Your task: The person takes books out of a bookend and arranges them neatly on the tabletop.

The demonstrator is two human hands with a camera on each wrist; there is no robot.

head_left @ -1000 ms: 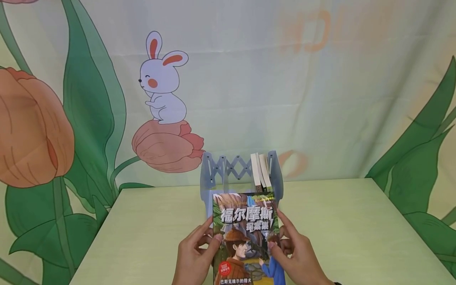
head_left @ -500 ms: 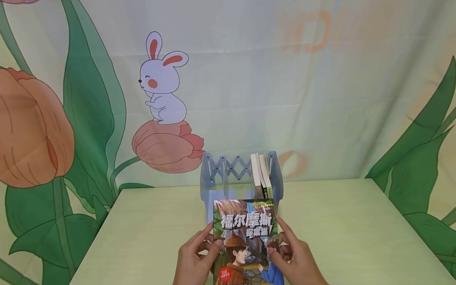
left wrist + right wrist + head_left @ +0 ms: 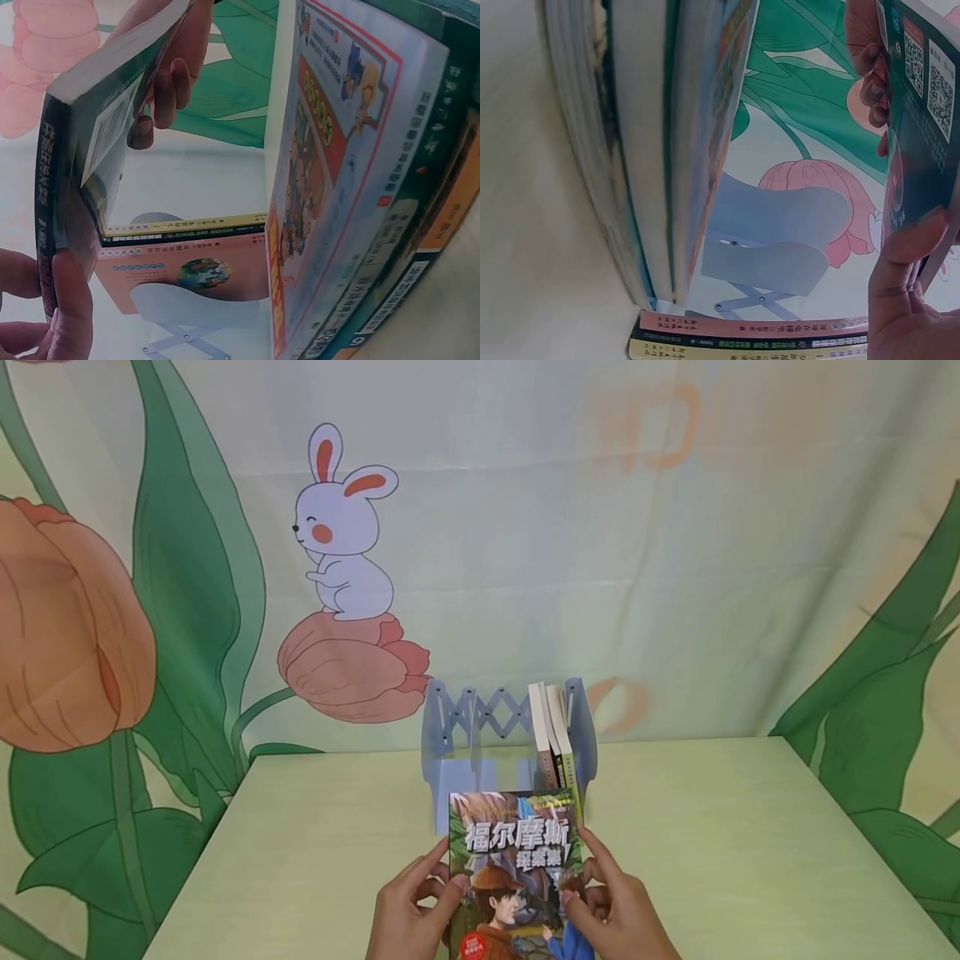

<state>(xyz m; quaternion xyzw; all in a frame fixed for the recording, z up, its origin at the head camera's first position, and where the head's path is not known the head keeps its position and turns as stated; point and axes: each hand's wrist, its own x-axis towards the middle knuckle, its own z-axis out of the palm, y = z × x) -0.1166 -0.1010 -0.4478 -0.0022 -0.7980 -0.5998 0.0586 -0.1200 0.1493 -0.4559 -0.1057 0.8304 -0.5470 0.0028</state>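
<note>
Both hands grip a Sherlock Holmes paperback book (image 3: 517,868), its illustrated cover tilted up toward the head camera. The left hand (image 3: 416,897) pinches its left edge, thumb on the cover; the right hand (image 3: 621,897) pinches the right edge in the same way. In the left wrist view, the back cover with a barcode shows on the held book (image 3: 112,135). A stack of books (image 3: 360,187) lies on the table below it, hidden from the head camera. The right wrist view shows the same book stack (image 3: 652,150) from the other side.
Behind the held book stands a blue-grey expandable book rack (image 3: 446,735) with a crossed lattice back. Three upright books (image 3: 553,735) lean at its right end. A pale green table (image 3: 300,843) runs back to a printed curtain (image 3: 525,543) with a rabbit and tulips.
The held book has moved down in the head view and toward the person, both hands with it. More of the spines in the rack now show above its top edge.
</note>
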